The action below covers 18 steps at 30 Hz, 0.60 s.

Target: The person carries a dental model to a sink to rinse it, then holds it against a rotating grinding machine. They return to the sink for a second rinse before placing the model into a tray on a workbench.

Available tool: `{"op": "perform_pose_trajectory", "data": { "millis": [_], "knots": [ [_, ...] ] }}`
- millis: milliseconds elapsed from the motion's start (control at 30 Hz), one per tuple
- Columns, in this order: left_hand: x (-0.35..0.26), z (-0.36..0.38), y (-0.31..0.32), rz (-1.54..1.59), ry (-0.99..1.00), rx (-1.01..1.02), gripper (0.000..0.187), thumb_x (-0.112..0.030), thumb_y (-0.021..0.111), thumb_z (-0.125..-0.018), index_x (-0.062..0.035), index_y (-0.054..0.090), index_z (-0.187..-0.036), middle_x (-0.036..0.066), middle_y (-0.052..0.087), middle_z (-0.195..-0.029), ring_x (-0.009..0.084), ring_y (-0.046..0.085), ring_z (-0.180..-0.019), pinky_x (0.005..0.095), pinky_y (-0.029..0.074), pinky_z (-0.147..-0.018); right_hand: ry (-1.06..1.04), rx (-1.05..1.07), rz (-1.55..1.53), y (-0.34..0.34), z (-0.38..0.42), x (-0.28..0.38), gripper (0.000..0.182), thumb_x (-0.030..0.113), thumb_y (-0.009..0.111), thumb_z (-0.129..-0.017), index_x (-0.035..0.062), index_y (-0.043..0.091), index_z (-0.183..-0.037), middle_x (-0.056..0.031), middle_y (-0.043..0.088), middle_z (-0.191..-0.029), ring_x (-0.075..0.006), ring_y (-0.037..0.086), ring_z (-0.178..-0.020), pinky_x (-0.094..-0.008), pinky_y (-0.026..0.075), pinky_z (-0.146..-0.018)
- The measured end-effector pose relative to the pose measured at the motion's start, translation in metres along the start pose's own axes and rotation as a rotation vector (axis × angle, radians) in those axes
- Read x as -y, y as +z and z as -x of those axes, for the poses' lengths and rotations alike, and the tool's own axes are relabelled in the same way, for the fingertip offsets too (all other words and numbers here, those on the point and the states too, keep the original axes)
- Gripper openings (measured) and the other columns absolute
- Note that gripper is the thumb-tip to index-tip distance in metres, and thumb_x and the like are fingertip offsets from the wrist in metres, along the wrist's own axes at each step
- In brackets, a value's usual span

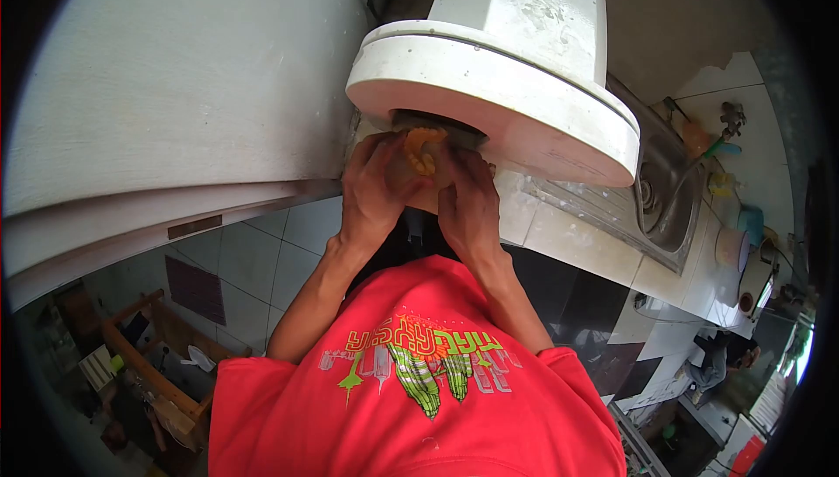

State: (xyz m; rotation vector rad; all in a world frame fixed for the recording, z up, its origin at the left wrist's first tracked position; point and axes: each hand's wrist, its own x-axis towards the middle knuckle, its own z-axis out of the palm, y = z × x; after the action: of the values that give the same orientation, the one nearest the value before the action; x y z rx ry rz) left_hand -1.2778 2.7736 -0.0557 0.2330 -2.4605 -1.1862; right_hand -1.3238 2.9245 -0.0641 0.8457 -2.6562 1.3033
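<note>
Between my hands is a small orange piece with a scalloped, curved edge (pixel 426 139); its exact kind does not show. My left hand (pixel 377 187) curls in from the left, its fingers at the piece and its thumb pointing inward below it. From the other side my right hand (pixel 470 199) closes in, bent fingers against the piece's right edge. Both hands are just under the front rim of a large white appliance (pixel 494 83) with a wide rounded top. A dark opening (pixel 437 123) on its underside lies right behind the fingertips.
A tiled counter (pixel 568 232) runs right to a steel sink (pixel 677 206) with a tap (pixel 732 118) at the wall. The pale side of a large cabinet-like surface (pixel 192 83) stands close on the left. A wooden frame (pixel 153 372) is at lower left.
</note>
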Motion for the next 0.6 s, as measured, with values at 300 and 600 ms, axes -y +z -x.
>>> {"op": "perform_pose_trajectory", "data": {
  "millis": [300, 600],
  "knots": [
    [0.0, 0.01, 0.0, -0.012, -0.011, -0.023, 0.063, -0.002, 0.083, -0.069, -0.0036, 0.059, -0.127, 0.013, 0.062, -0.114, 0.0277, 0.064, -0.099, 0.0366, 0.053, -0.083, 0.241, -0.026, -0.116, -0.011, 0.014, 0.002, 0.031, -0.002, 0.056, -0.086, 0.0011, 0.059, -0.117, -0.0174, 0.065, -0.097, -0.0277, 0.066, -0.074, -0.0374, 0.053, -0.07],
    [-0.009, 0.005, 0.01, 0.068, -0.085, -0.097, 0.051, 0.001, 0.079, -0.071, -0.0024, 0.062, -0.119, 0.016, 0.062, -0.119, 0.0317, 0.065, -0.103, 0.0379, 0.055, -0.086, 0.252, -0.113, -0.221, -0.008, 0.011, 0.002, 0.032, -0.007, 0.054, -0.085, -0.0007, 0.063, -0.115, -0.0165, 0.068, -0.1, -0.0214, 0.068, -0.09, -0.0325, 0.053, -0.08]
  ]
}}
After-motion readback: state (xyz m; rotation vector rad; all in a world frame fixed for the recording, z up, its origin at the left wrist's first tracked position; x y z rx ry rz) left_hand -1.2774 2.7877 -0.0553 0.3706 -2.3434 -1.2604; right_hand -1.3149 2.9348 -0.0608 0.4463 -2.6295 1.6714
